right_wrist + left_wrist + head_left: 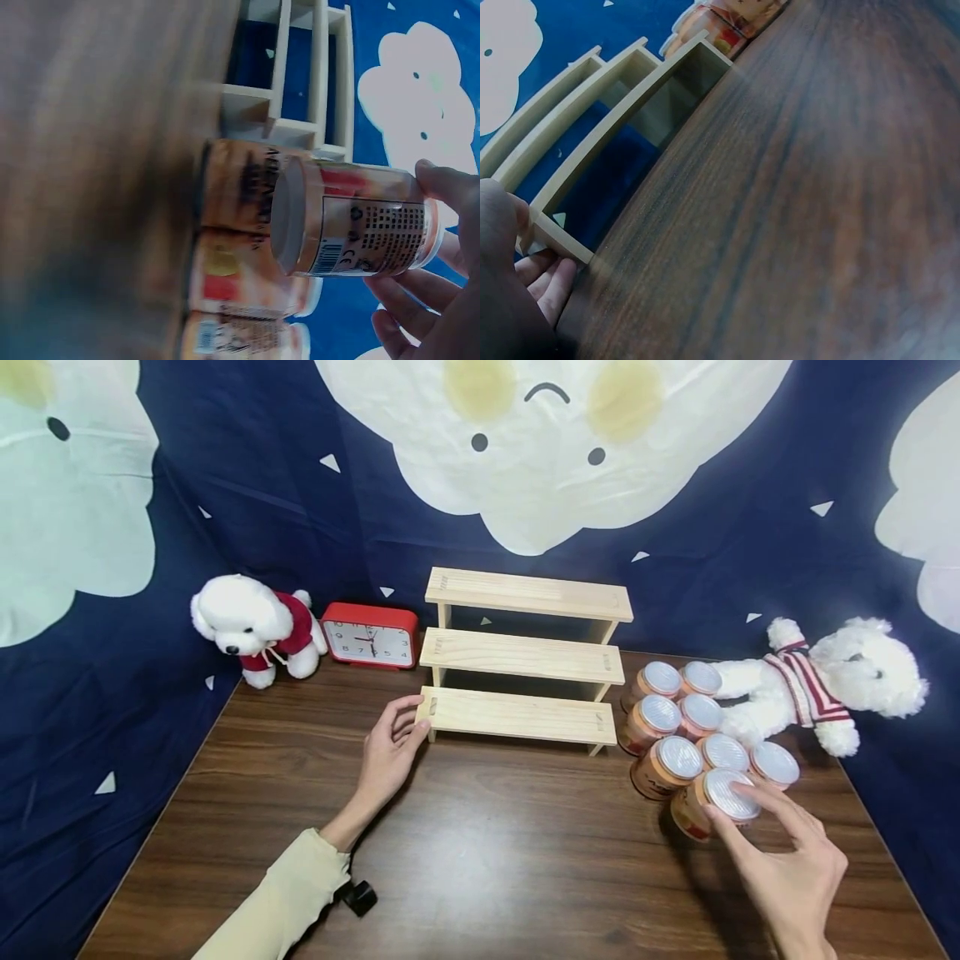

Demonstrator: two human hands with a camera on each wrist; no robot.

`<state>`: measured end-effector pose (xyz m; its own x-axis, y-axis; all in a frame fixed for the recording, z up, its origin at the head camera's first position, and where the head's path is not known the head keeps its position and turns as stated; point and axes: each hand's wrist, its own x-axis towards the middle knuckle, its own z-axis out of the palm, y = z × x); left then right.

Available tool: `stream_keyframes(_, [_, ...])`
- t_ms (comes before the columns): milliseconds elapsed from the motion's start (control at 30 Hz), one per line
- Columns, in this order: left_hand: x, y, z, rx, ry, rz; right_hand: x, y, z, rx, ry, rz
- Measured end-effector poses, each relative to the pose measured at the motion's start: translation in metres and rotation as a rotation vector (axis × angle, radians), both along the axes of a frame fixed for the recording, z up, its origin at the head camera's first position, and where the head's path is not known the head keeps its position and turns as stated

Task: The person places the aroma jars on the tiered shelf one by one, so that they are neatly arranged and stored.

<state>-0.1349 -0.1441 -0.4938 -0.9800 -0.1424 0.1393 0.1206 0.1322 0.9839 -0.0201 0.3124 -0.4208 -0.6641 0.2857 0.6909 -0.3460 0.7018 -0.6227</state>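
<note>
Dark wood bench (480,843) w/ navy cloth backdrop behind, printed w/ big white shapes. A 3-step wooden rack (522,658) is set at the back centre; its bottom-left end is pinched by the left hand (390,750), thumb over the step and fingers (546,279) curled below the end piece, as seen in the left wrist view. Right of the rack, a tight cluster of cans (678,714) w/ silver lids is stood beside a lying plush bear (821,681). The nearest can (712,802) is gripped by the right hand (787,868), fingertips round its lid end; in the right wrist view this can (352,217) is seen tilted, base free of the bench, just beside its neighbours. A plush dog (255,625) and red clock (370,635) are placed at the back left. Risks, as judged: the grip is fingertip-only near the top, so the can could slip or swing; neighbours are touching or nearly so, and could be knocked over and rolled into the bear; the rack could be shifted if the steadying hand is eased. Hard to tell: label text is blurred, the right palm is cut off at the frame edge, the thumb contact is only partly shown, and the exact can count is obscured by overlap.
</note>
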Motion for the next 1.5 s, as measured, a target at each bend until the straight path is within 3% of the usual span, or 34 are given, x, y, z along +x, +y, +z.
stream_keyframes(167, [0.001, 0.000, -0.001, -0.002, 0.005, -0.007, -0.003, -0.012, 0.022, 0.022, 0.102, 0.078])
stream_keyframes(433, [0.000, 0.000, -0.003, -0.021, 0.023, -0.002, -0.015, -0.035, 0.054, -0.043, 0.147, 0.208])
stream_keyframes(733, [-0.002, 0.001, -0.003, -0.016, 0.029, -0.018, -0.038, -0.051, 0.061, -0.108, 0.149, 0.296])
stream_keyframes(867, [-0.001, 0.002, -0.004, -0.020, 0.025, -0.016, -0.051, -0.061, 0.064, -0.089, 0.172, 0.343])
stream_keyframes(1267, [-0.002, 0.001, -0.002, -0.035, 0.037, -0.021, -0.091, -0.095, 0.068, -0.085, 0.125, 0.452])
stream_keyframes(1500, [-0.002, -0.002, -0.004, -0.050, 0.034, -0.014, -0.112, -0.120, 0.069, -0.189, 0.152, 0.483])
